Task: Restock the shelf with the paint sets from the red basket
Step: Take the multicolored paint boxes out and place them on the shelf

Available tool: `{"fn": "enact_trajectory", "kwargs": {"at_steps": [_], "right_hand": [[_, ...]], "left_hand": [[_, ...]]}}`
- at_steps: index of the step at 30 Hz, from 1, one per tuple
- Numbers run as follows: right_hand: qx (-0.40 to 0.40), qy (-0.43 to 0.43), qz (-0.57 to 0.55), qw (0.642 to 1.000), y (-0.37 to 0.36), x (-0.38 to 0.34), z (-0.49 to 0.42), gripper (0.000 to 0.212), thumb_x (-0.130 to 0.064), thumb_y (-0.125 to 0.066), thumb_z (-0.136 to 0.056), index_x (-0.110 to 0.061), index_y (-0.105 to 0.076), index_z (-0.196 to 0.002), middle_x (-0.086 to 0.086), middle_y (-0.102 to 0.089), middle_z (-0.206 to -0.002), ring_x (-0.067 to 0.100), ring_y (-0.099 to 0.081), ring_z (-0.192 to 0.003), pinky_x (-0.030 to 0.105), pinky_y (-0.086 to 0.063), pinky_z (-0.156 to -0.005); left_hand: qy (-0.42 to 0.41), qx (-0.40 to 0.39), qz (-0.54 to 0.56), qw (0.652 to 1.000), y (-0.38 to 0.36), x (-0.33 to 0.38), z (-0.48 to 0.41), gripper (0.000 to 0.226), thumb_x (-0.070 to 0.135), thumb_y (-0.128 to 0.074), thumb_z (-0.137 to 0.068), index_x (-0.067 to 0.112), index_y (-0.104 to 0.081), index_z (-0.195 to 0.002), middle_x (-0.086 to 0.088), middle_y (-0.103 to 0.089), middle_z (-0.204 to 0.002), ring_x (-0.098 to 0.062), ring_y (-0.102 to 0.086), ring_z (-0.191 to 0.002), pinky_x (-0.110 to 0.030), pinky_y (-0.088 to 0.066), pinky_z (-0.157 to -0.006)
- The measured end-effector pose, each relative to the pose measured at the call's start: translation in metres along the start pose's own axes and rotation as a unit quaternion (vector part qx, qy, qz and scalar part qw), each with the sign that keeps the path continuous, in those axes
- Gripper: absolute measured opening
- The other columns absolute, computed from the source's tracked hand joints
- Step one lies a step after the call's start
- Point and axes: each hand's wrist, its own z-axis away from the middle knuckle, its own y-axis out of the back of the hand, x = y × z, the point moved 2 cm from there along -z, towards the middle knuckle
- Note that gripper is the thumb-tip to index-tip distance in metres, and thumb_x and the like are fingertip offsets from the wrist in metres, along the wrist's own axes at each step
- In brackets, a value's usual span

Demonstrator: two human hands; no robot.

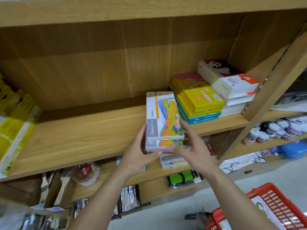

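Observation:
Two flat paint sets (163,117) with a colourful landscape print and a grey "Dmast" band lie stacked over the front part of the wooden shelf (83,135). My left hand (137,153) grips the stack's left near corner, thumb under its front edge. My right hand (191,146) holds the right side, fingers curled round the lower box. The red basket (272,208) sits at the bottom right on the floor, with a white package showing inside it.
Stacks of yellow and blue boxes (199,103) and white boxes (232,85) fill the shelf's right end. Yellow packages (15,130) stand at the left edge. Lower shelves hold brushes, tape rolls and packets; small paint jars (274,130) sit in the bay to the right.

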Motion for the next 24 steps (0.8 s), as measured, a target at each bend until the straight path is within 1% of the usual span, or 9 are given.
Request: {"fn": "enact_trajectory", "kwargs": {"at_steps": [2,4,7,8,10,13,15,18,24], "right_hand": [[-0.012,0.029,0.102,0.994,-0.001,0.013,0.001,0.101,-0.046,-0.086,-0.078,-0.039,-0.028,-0.16,-0.024,-0.043,-0.154,-0.01,-0.044,-0.138,0.02,-0.046,-0.107],[-0.001,0.027,0.121,0.992,0.0,0.017,-0.008,0.103,-0.049,-0.085,-0.077,-0.043,-0.026,-0.16,-0.022,-0.044,-0.154,-0.005,-0.048,-0.137,0.03,-0.05,-0.108],[0.032,-0.001,0.145,0.989,0.002,0.018,-0.024,0.1,-0.047,-0.083,-0.08,-0.045,-0.024,-0.16,-0.013,-0.055,-0.15,0.012,-0.059,-0.131,0.044,-0.055,-0.102],[0.058,-0.012,0.179,0.982,0.002,0.019,-0.029,0.097,-0.046,-0.081,-0.083,-0.039,-0.025,-0.161,-0.009,-0.057,-0.149,0.016,-0.059,-0.131,0.045,-0.054,-0.1],[0.12,-0.03,0.228,0.966,0.005,0.026,-0.032,0.083,-0.046,-0.077,-0.088,-0.025,-0.037,-0.158,-0.001,-0.061,-0.143,0.021,-0.058,-0.129,0.041,-0.054,-0.095],[0.161,-0.038,0.214,0.963,0.008,0.036,-0.03,0.056,-0.04,-0.072,-0.093,-0.016,-0.057,-0.141,0.001,-0.065,-0.127,0.024,-0.063,-0.117,0.039,-0.056,-0.088],[0.158,-0.039,0.223,0.961,0.012,0.042,-0.029,0.05,-0.036,-0.071,-0.095,-0.013,-0.06,-0.138,0.004,-0.063,-0.127,0.025,-0.061,-0.118,0.039,-0.054,-0.092],[0.147,-0.049,0.292,0.944,0.02,0.045,-0.029,0.051,-0.036,-0.069,-0.094,-0.013,-0.06,-0.139,0.007,-0.06,-0.133,0.029,-0.052,-0.125,0.038,-0.043,-0.103],[0.1,-0.026,0.305,0.947,0.028,0.05,-0.019,0.043,-0.03,-0.074,-0.092,-0.011,-0.068,-0.13,0.005,-0.056,-0.135,0.028,-0.048,-0.129,0.036,-0.039,-0.11]], "left_hand": [[-0.004,0.018,-0.079,0.997,-0.003,0.003,-0.002,0.107,0.033,-0.086,-0.069,0.05,-0.022,-0.153,0.026,-0.064,-0.133,-0.003,-0.064,-0.12,-0.045,-0.054,-0.1],[-0.008,0.043,-0.144,0.989,-0.004,0.007,-0.008,0.108,0.033,-0.087,-0.071,0.052,-0.019,-0.153,0.026,-0.066,-0.128,-0.002,-0.068,-0.111,-0.044,-0.057,-0.094],[-0.007,0.079,-0.2,0.976,-0.007,0.013,-0.021,0.107,0.037,-0.086,-0.073,0.049,-0.017,-0.154,0.02,-0.07,-0.125,-0.01,-0.07,-0.106,-0.043,-0.058,-0.089],[-0.008,0.089,-0.216,0.972,-0.009,0.014,-0.026,0.107,0.04,-0.085,-0.073,0.047,-0.016,-0.155,0.018,-0.07,-0.125,-0.013,-0.07,-0.105,-0.042,-0.058,-0.088],[-0.011,0.103,-0.245,0.964,-0.014,0.018,-0.04,0.106,0.045,-0.084,-0.074,0.044,-0.017,-0.155,0.014,-0.071,-0.125,-0.016,-0.07,-0.102,-0.041,-0.059,-0.084],[-0.016,0.111,-0.274,0.955,-0.023,0.018,-0.063,0.107,0.054,-0.081,-0.072,0.043,-0.014,-0.155,0.011,-0.072,-0.125,-0.021,-0.071,-0.101,-0.043,-0.06,-0.081],[-0.016,0.122,-0.306,0.944,-0.027,0.018,-0.077,0.109,0.062,-0.077,-0.071,0.04,-0.012,-0.156,0.006,-0.072,-0.126,-0.025,-0.071,-0.103,-0.045,-0.059,-0.08],[0.004,0.144,-0.34,0.929,-0.027,0.02,-0.095,0.11,0.067,-0.074,-0.072,0.036,-0.011,-0.157,0.001,-0.069,-0.131,-0.03,-0.067,-0.11,-0.046,-0.057,-0.084],[0.0,0.16,-0.346,0.924,-0.027,0.022,-0.096,0.098,0.06,-0.074,-0.076,0.034,-0.021,-0.154,0.003,-0.06,-0.141,-0.027,-0.059,-0.124,-0.047,-0.053,-0.096]]}}
